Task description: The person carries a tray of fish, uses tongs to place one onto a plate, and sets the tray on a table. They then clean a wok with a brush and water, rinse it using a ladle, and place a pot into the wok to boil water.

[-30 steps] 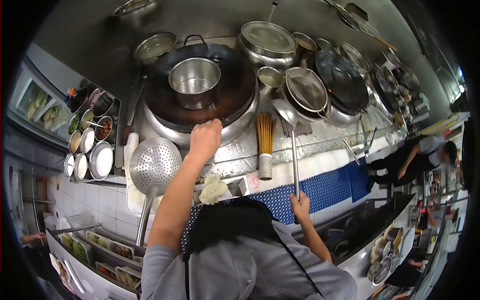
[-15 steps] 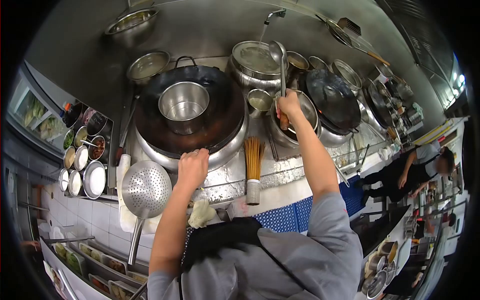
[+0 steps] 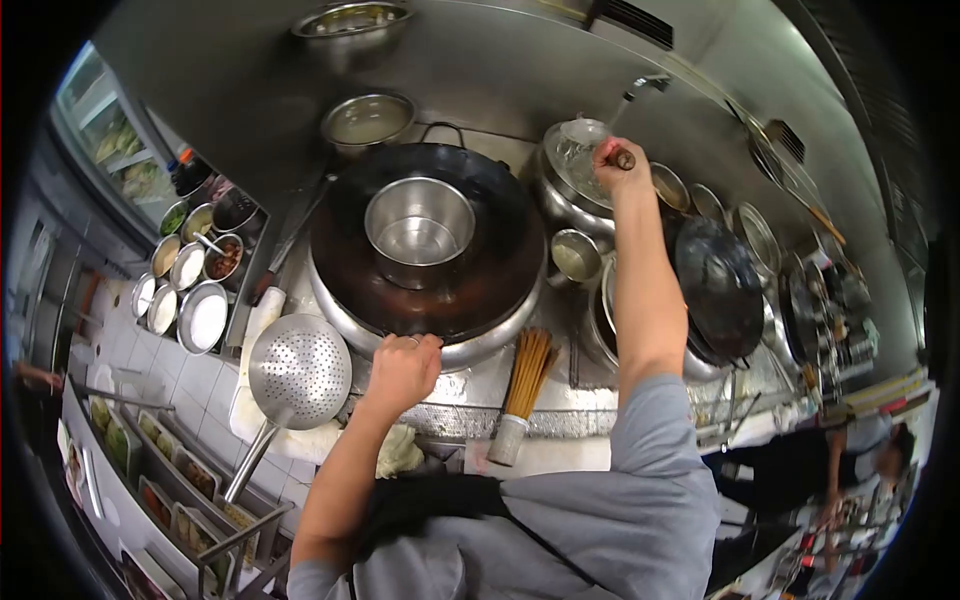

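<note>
My right hand (image 3: 628,178) is closed round the wooden handle of a ladle (image 3: 584,130). The ladle's bowl is at the water in a large steel pot (image 3: 558,165), below a running tap (image 3: 645,85). At the near rim of a big dark wok (image 3: 335,260), my left hand (image 3: 403,375) has its fingers curled over the edge. A steel pot (image 3: 420,225) sits inside the wok. A bamboo brush (image 3: 524,385) lies to the right of my left hand. To its left rests a perforated skimmer (image 3: 298,370).
Several seasoning containers (image 3: 203,315) stand at the left. A steel bowl (image 3: 368,122) is behind the wok, and a small steel pot (image 3: 576,256) sits right of it. Another dark wok (image 3: 718,285) is at the right. A co-worker (image 3: 850,455) stands far right.
My right hand has moved up and away with the ladle, from the pot on the right to the water pot under the tap. My left hand stays at the wok rim. The view has shifted.
</note>
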### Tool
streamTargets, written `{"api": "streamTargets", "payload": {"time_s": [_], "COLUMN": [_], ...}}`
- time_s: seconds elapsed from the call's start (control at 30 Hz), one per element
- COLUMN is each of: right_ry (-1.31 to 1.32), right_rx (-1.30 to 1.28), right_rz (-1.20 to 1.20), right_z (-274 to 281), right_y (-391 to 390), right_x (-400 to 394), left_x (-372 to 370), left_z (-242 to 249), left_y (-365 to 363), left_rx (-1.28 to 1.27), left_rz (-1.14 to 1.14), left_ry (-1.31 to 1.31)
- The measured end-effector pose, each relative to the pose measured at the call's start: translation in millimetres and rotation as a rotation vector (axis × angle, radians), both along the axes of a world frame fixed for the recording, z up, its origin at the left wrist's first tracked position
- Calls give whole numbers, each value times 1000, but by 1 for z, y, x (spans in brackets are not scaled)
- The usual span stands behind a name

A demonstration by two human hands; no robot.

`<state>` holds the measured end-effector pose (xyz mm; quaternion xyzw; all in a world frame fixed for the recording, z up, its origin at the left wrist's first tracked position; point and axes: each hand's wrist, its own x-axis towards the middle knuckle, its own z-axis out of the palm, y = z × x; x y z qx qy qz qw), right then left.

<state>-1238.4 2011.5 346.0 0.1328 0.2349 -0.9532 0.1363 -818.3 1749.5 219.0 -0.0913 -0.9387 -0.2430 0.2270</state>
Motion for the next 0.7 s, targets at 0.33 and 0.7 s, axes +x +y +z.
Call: {"api": "streamTargets", "payload": {"time_s": [0.33, 0.7], "right_ry": [574, 442], "right_rx": [1801, 2306], "right_rz": [95, 57], "right_z": [14, -29], "right_y": [-9, 47], "right_x": [22, 142], "left_x": [1, 4], "left_z": [-1, 3], "left_y": [0, -1], "left_rx": [12, 4], "left_rz": [-28, -59], "left_ry": [-6, 22]}}
